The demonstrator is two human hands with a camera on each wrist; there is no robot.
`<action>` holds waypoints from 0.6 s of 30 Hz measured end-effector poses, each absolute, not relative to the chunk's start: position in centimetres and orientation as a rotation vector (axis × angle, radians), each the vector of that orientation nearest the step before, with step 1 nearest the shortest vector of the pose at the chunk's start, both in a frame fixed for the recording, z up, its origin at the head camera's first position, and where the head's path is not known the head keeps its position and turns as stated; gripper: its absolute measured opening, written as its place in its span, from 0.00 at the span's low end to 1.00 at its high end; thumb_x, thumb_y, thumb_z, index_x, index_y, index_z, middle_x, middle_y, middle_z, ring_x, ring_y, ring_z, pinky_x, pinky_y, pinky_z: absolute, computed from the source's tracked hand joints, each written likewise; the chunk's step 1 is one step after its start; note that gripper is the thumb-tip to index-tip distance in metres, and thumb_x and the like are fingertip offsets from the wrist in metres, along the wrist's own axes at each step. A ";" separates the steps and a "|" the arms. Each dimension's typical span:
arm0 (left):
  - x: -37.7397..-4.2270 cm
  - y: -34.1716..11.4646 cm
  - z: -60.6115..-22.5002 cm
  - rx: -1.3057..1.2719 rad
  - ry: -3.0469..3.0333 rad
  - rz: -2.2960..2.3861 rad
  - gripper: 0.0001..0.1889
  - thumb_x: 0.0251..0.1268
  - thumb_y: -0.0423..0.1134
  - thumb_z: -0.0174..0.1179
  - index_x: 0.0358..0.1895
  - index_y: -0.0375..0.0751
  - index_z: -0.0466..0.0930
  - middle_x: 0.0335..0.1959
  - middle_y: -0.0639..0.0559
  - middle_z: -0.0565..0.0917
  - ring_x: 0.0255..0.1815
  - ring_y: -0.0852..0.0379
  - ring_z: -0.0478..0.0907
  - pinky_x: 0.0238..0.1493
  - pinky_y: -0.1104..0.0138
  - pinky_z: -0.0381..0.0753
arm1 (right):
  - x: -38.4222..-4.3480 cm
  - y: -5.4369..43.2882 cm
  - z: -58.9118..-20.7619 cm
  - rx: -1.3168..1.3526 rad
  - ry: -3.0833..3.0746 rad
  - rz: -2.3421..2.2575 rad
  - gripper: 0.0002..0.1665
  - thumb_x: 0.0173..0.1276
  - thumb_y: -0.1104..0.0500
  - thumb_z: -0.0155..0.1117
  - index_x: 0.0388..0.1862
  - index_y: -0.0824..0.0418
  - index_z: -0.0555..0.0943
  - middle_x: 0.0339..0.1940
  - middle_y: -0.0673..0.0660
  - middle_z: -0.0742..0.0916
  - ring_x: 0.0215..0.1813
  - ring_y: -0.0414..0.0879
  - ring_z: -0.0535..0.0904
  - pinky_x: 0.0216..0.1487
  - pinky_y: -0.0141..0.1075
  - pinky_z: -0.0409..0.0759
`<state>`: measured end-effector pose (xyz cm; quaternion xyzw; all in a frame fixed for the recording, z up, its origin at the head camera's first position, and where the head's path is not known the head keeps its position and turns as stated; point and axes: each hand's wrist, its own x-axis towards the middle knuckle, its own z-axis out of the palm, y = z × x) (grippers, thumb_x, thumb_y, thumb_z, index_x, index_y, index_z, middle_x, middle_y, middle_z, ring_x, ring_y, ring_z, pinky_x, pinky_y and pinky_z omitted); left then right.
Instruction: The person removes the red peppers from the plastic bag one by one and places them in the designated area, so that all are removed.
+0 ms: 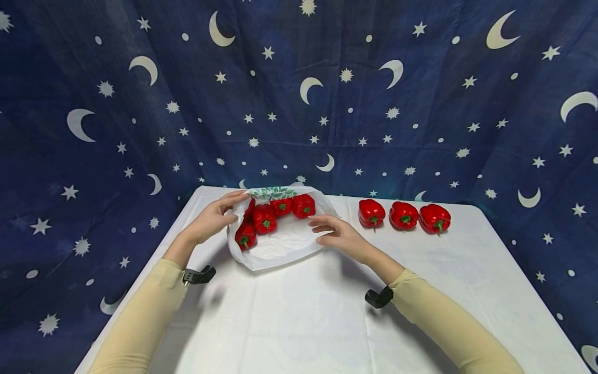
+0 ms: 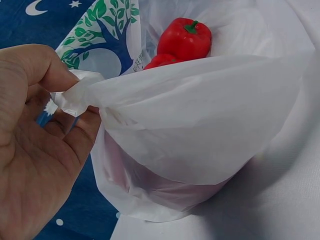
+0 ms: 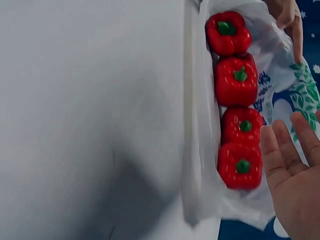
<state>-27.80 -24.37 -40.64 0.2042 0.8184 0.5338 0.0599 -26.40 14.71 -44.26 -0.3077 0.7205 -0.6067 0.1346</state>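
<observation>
A white plastic bag with a green leaf print lies on its side on the table, its mouth towards me. Several red bell peppers with green stems are inside it. My left hand pinches the left rim of the bag between thumb and fingers; the left wrist view shows the gathered plastic there. Over the bag's right side is my right hand, fingers extended and holding nothing. Its fingertips are close to the rightmost pepper in the bag; whether they touch the plastic I cannot tell.
Three more red bell peppers, a left one, a middle one and a right one, stand in a row to the right of the bag. A white cloth covers the table. Behind hangs a dark blue curtain with moons and stars.
</observation>
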 end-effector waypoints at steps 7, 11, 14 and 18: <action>-27.7 -24.3 -40.4 0.613 2.497 1.604 0.30 0.69 0.26 0.52 0.76 0.42 0.70 0.80 0.54 0.60 0.80 0.48 0.53 0.76 0.46 0.55 | -27.4 12.0 -45.0 -0.869 2.025 -1.789 0.34 0.72 0.64 0.62 0.76 0.66 0.69 0.70 0.61 0.78 0.70 0.71 0.68 0.62 0.40 0.78; -27.8 -24.4 -40.5 0.611 2.496 1.607 0.31 0.69 0.25 0.52 0.76 0.42 0.70 0.80 0.54 0.60 0.80 0.48 0.53 0.76 0.46 0.55 | -27.7 10.6 -45.3 -0.826 1.985 -1.826 0.34 0.73 0.64 0.63 0.76 0.65 0.69 0.71 0.63 0.76 0.71 0.70 0.69 0.64 0.42 0.77; -27.8 -24.4 -40.5 0.610 2.497 1.606 0.31 0.69 0.25 0.52 0.75 0.42 0.70 0.80 0.54 0.60 0.80 0.48 0.53 0.76 0.46 0.56 | -27.9 9.7 -45.6 -0.800 1.961 -1.849 0.35 0.72 0.64 0.64 0.76 0.66 0.68 0.70 0.66 0.76 0.71 0.71 0.69 0.64 0.43 0.77; -27.9 -24.5 -40.5 0.610 2.502 1.598 0.31 0.69 0.26 0.52 0.76 0.42 0.70 0.80 0.54 0.60 0.80 0.48 0.53 0.76 0.46 0.56 | -28.4 8.6 -46.0 -0.755 1.958 -1.855 0.35 0.72 0.62 0.64 0.76 0.66 0.68 0.71 0.67 0.75 0.71 0.70 0.69 0.63 0.44 0.78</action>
